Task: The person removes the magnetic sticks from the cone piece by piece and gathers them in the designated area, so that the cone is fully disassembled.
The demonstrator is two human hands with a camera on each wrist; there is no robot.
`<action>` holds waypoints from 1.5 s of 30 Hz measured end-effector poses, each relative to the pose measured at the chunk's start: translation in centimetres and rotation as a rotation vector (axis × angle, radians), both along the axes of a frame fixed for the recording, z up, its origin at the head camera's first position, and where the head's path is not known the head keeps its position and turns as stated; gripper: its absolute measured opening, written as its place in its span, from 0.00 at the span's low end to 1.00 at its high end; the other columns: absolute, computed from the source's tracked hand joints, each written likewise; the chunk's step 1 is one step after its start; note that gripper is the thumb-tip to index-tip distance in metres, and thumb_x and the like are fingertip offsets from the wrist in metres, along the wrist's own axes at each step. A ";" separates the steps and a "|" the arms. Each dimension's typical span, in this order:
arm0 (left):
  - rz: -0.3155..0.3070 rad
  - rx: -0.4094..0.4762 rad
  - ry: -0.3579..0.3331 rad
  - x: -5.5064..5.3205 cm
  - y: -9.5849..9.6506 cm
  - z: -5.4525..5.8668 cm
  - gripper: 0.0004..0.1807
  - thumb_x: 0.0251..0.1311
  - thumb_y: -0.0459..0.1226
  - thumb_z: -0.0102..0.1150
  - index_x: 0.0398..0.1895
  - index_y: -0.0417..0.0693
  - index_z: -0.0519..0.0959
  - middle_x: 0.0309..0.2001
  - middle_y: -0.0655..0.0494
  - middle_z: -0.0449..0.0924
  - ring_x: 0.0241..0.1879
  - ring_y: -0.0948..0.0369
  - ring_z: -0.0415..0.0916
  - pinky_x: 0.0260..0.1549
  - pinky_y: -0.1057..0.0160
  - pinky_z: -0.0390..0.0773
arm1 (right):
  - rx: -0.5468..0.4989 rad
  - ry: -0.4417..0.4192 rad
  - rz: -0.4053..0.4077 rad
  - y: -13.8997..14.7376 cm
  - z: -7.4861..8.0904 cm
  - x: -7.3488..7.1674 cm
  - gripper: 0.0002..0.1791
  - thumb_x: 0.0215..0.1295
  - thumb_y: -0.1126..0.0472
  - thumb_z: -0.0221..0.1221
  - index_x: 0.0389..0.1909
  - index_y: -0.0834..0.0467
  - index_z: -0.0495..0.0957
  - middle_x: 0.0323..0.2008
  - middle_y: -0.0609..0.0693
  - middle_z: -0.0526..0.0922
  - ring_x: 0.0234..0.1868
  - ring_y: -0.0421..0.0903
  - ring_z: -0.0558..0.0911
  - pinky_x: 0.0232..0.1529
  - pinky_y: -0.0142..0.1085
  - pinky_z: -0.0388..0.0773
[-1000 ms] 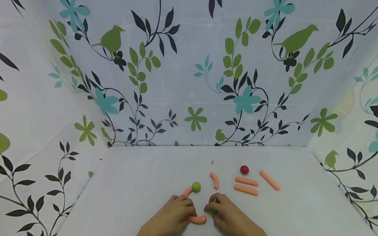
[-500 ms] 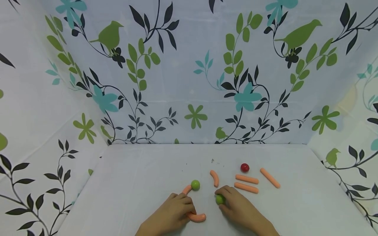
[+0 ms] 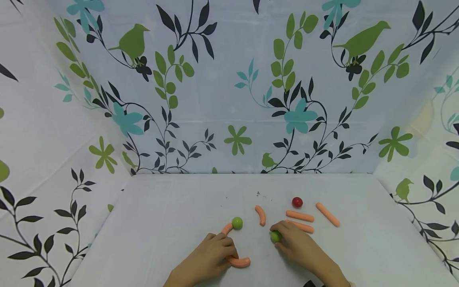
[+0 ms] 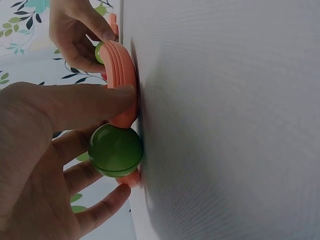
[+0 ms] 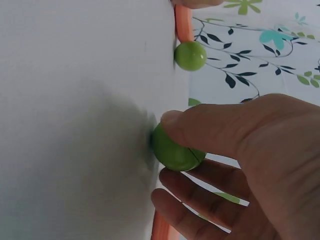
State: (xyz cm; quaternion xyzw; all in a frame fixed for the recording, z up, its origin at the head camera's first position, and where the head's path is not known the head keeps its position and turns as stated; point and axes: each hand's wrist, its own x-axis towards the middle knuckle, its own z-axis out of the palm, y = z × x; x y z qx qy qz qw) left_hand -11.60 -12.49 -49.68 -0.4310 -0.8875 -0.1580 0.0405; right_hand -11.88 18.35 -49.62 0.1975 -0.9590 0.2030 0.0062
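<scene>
My left hand (image 3: 211,255) holds a ridged, curved orange rod (image 4: 120,75), its thumb pressed on the side. At that rod's end sits a green ball (image 4: 116,150), hidden under the hand in the head view. A second orange rod (image 3: 227,228) touches the ball's other side and leads to another green ball (image 3: 237,223). To the right, my right hand (image 3: 297,245) pinches a separate green ball (image 5: 177,147) between thumb and fingers, at the white tabletop. That ball stands apart from the left hand's rods.
Beyond the hands lie a loose curved orange rod (image 3: 261,215), a red ball (image 3: 297,202) and straight orange rods (image 3: 300,216), one (image 3: 328,214) slanted at the right. The right hand partly covers the nearest straight rod (image 3: 306,228). Patterned cloth (image 3: 229,99) encloses the table's back and sides.
My right hand has moved right and a little away from me with its green ball, leaving the curved rod's free end. My left hand has stayed nearly still.
</scene>
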 end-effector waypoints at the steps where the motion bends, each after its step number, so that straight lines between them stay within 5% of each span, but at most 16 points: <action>1: 0.003 -0.004 -0.006 0.0 0.0 0.0 0.08 0.61 0.39 0.71 0.38 0.65 0.85 0.37 0.77 0.83 0.45 0.71 0.75 0.44 0.65 0.73 | 0.003 0.019 -0.002 0.1 0.0 -0.1 0.21 0.60 0.61 0.74 0.53 0.50 0.82 0.51 0.41 0.82 0.51 0.37 0.80 0.53 0.40 0.84; 9: 0.012 0.011 0.004 0.1 0.1 0.2 0.05 0.63 0.40 0.70 0.37 0.65 0.85 0.37 0.77 0.81 0.45 0.72 0.75 0.44 0.66 0.72 | 0.027 0.109 -0.064 0.6 -0.1 -0.4 0.23 0.56 0.62 0.77 0.52 0.48 0.83 0.47 0.41 0.79 0.44 0.36 0.76 0.43 0.33 0.81; 21: 0.035 -0.043 -0.060 0.1 0.2 0.4 0.06 0.64 0.41 0.70 0.39 0.66 0.86 0.39 0.76 0.80 0.46 0.72 0.74 0.46 0.64 0.73 | 0.091 0.176 -0.110 1.5 -0.4 -0.9 0.22 0.57 0.61 0.76 0.53 0.51 0.84 0.53 0.47 0.85 0.58 0.48 0.80 0.54 0.45 0.84; 34: 0.015 -0.008 -0.005 0.3 0.0 0.0 0.06 0.63 0.42 0.71 0.40 0.66 0.87 0.37 0.75 0.79 0.45 0.72 0.72 0.42 0.68 0.69 | 0.087 0.128 -0.127 2.0 -0.1 -1.1 0.24 0.58 0.62 0.75 0.56 0.52 0.83 0.57 0.49 0.84 0.58 0.49 0.80 0.55 0.44 0.84; 45: 0.012 0.025 0.044 0.3 0.0 -0.2 0.06 0.64 0.41 0.71 0.39 0.68 0.87 0.37 0.76 0.80 0.45 0.72 0.73 0.43 0.69 0.69 | 0.079 0.210 -0.098 1.8 0.2 -0.8 0.23 0.56 0.64 0.76 0.52 0.49 0.83 0.54 0.46 0.84 0.55 0.47 0.81 0.54 0.42 0.84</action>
